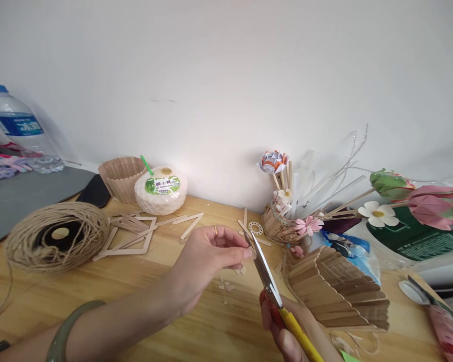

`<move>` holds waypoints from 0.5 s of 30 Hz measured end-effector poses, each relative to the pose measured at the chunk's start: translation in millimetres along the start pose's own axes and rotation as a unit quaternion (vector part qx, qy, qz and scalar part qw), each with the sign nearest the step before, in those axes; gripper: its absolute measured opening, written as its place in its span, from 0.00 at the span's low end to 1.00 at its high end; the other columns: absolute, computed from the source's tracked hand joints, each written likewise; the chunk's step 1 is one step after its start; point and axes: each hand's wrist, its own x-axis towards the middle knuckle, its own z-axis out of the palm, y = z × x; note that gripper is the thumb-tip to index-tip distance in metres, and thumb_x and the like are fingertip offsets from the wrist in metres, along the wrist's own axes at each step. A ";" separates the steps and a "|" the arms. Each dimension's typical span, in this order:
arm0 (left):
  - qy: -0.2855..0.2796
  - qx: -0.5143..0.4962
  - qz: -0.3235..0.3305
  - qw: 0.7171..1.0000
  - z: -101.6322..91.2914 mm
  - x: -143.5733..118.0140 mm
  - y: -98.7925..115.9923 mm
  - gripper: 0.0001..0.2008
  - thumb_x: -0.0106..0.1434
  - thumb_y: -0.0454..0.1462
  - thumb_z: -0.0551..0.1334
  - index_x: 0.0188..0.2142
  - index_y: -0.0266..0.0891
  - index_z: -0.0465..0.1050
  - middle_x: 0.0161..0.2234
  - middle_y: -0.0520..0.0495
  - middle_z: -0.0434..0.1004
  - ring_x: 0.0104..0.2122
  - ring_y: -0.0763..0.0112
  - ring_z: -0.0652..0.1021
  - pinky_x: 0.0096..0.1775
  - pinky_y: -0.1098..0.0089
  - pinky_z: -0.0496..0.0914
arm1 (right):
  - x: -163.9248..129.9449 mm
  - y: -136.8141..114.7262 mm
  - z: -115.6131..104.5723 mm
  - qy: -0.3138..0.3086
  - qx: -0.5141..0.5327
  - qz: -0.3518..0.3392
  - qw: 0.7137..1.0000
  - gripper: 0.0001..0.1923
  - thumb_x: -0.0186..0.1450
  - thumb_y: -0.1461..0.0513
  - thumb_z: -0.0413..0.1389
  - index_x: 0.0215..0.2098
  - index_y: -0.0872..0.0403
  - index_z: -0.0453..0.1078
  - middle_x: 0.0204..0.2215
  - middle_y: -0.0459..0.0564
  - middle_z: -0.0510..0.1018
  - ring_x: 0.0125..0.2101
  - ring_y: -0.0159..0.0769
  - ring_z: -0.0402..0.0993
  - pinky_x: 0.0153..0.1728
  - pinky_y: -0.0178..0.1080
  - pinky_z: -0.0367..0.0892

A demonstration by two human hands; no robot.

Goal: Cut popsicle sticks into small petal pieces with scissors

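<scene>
My left hand is closed in a pinch on a small pale piece, seemingly the end of a wooden craft stick; the fingers hide most of it. My right hand grips a pair of scissors with yellow handles. The scissor blades stand slightly apart and point up and away, right beside my left fingertips. Below them, several small pale wood scraps lie on the wooden table.
A twine spool, loose craft sticks, a stick-sided cup and a coconut with a straw stand left. At right are a flower pot, a craft-stick basket lying on its side and pink paper flowers. A wall rises behind.
</scene>
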 end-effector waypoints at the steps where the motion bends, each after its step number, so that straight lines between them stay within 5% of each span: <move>1: 0.001 0.000 0.001 1.000 0.0 -0.3 -0.1 0.07 0.43 0.31 0.69 0.22 0.35 0.73 0.22 0.53 0.75 0.20 0.80 0.72 0.28 0.76 0.67 | 0.4 0.4 -0.3 -0.003 -0.010 -0.005 1.000 0.34 0.53 0.31 0.38 0.24 0.52 0.56 0.19 0.40 0.55 0.19 0.29 0.48 0.21 0.34 0.46; 15: 0.009 0.003 0.019 1.000 0.6 -1.2 -2.8 0.07 0.45 0.32 0.69 0.22 0.34 0.71 0.22 0.52 0.75 0.23 0.78 0.72 0.29 0.75 0.66 | 1.4 -0.7 0.2 -0.003 0.013 0.001 1.000 0.34 0.51 0.31 0.40 0.23 0.52 0.54 0.19 0.40 0.53 0.19 0.28 0.46 0.18 0.33 0.45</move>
